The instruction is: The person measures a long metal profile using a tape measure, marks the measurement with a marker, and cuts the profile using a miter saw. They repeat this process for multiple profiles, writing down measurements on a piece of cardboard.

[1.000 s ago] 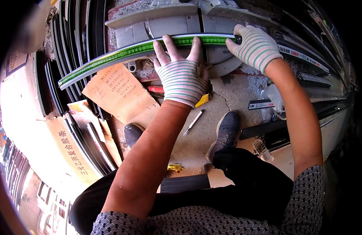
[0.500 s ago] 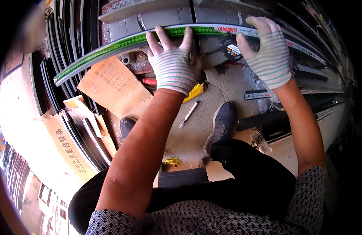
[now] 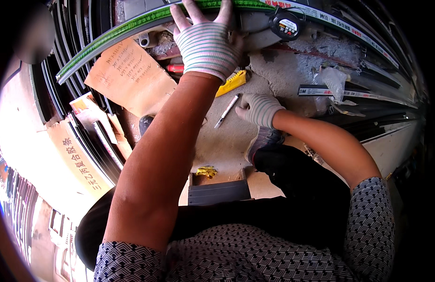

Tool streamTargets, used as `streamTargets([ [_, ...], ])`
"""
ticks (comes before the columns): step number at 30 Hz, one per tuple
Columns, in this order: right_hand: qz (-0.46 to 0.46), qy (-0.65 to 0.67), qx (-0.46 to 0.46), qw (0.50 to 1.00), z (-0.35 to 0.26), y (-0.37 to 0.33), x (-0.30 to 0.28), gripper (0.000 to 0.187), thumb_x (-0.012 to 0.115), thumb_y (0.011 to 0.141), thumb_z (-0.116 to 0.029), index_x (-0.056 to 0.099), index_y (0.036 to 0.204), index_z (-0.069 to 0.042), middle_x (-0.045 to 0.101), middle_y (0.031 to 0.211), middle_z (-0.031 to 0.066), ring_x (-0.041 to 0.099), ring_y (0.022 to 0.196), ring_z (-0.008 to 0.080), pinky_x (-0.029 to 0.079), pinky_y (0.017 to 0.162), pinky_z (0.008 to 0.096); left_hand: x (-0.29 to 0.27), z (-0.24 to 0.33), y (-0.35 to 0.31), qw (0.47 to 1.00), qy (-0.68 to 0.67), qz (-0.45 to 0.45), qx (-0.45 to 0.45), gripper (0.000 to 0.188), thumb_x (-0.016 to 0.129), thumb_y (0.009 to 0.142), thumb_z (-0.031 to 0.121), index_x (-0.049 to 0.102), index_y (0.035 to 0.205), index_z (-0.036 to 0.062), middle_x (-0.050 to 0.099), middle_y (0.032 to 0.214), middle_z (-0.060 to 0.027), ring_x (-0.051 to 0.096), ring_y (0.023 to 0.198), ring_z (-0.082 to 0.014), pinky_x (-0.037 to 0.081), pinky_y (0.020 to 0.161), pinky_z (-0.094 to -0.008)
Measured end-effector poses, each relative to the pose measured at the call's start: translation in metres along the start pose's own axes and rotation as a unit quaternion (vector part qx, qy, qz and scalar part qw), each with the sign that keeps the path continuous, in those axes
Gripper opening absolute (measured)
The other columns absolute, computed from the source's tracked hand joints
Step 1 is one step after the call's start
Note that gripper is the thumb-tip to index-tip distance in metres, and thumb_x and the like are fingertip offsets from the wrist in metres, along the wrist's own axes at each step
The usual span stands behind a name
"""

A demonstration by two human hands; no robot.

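Note:
My left hand (image 3: pixel 205 44), in a striped knit glove, presses spread fingers on the green tape measure blade (image 3: pixel 133 24), which lies along a long metal strip (image 3: pixel 93 49). The tape measure's dark case (image 3: pixel 287 26) rests to the right, at the blade's end. My right hand (image 3: pixel 261 110), gloved alike, is low over the floor with fingers bent and a gap between finger and thumb. Just left of its fingertips lies a white marker pen (image 3: pixel 227 111) with a dark tip, seemingly untouched. A yellow utility knife (image 3: pixel 232 83) lies between the two hands.
Cardboard with handwriting (image 3: pixel 133 77) lies at the left, a red handle (image 3: pixel 175 68) beside it. Dark strips (image 3: pixel 67 42) stack along the left. More wrapped profiles (image 3: pixel 316 90) and crumpled plastic (image 3: pixel 333 82) lie at the right. My shoe (image 3: pixel 264 141) is beneath the right hand.
My right hand has left the strip beside the tape measure's case and come down toward me, beside the marker pen. The left hand stays on the blade. The whole view has shifted slightly.

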State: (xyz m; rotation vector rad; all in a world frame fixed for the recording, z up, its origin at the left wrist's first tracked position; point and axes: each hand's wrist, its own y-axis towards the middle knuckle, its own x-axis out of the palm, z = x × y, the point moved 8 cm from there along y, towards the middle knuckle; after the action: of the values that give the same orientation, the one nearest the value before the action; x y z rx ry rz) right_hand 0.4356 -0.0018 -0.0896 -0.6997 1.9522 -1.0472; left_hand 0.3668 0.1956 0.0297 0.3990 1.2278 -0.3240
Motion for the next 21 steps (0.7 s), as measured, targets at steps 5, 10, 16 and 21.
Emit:
streamTargets([
  [5, 0.000, 0.129, 0.145, 0.981, 0.035, 0.045, 0.048, 0.054, 0.063, 0.090, -0.053, 0.074, 0.116, -0.008, 0.073, 0.116, 0.0213, 0.070, 0.111, 0.0346, 0.054, 0.097, 0.0430, 0.001, 0.002, -0.001, 1.000, -0.005, -0.006, 0.006, 0.077, 0.072, 0.078, 0.037, 0.052, 0.150, 0.0212, 0.032, 0.150, -0.0458, 0.032, 0.136, -0.0645, 0.034, 0.112, -0.0636],
  [10, 0.045, 0.118, 0.234, 0.964, 0.032, 0.045, 0.048, 0.051, 0.066, 0.087, -0.050, 0.076, 0.113, -0.008, 0.072, 0.118, 0.0218, 0.069, 0.113, 0.0363, 0.054, 0.099, 0.0416, 0.002, -0.003, -0.002, 1.000, 0.004, 0.003, 0.009, 0.077, 0.071, 0.077, 0.038, 0.052, 0.150, 0.0213, 0.033, 0.149, -0.0467, 0.032, 0.136, -0.0647, 0.033, 0.113, -0.0636],
  [16, 0.036, 0.325, 0.204, 0.923, 0.050, 0.043, 0.072, 0.041, 0.073, 0.084, -0.042, 0.076, 0.103, -0.005, 0.074, 0.092, 0.0145, 0.070, 0.087, 0.0269, 0.055, 0.085, 0.0385, 0.000, 0.001, 0.000, 1.000, 0.000, -0.004, 0.010, 0.077, 0.070, 0.078, 0.039, 0.051, 0.151, 0.0216, 0.034, 0.148, -0.0472, 0.032, 0.135, -0.0650, 0.032, 0.113, -0.0643],
  [21, 0.034, 0.471, 0.146, 0.869, 0.031, 0.000, 0.007, 0.024, 0.076, 0.088, -0.030, 0.071, 0.095, -0.008, 0.063, 0.072, 0.0018, 0.054, 0.061, 0.0117, 0.047, 0.058, 0.0300, 0.003, -0.002, 0.000, 1.000, 0.010, -0.013, 0.018, 0.078, 0.070, 0.078, 0.039, 0.051, 0.151, 0.0206, 0.034, 0.148, -0.0472, 0.032, 0.136, -0.0643, 0.031, 0.114, -0.0640],
])
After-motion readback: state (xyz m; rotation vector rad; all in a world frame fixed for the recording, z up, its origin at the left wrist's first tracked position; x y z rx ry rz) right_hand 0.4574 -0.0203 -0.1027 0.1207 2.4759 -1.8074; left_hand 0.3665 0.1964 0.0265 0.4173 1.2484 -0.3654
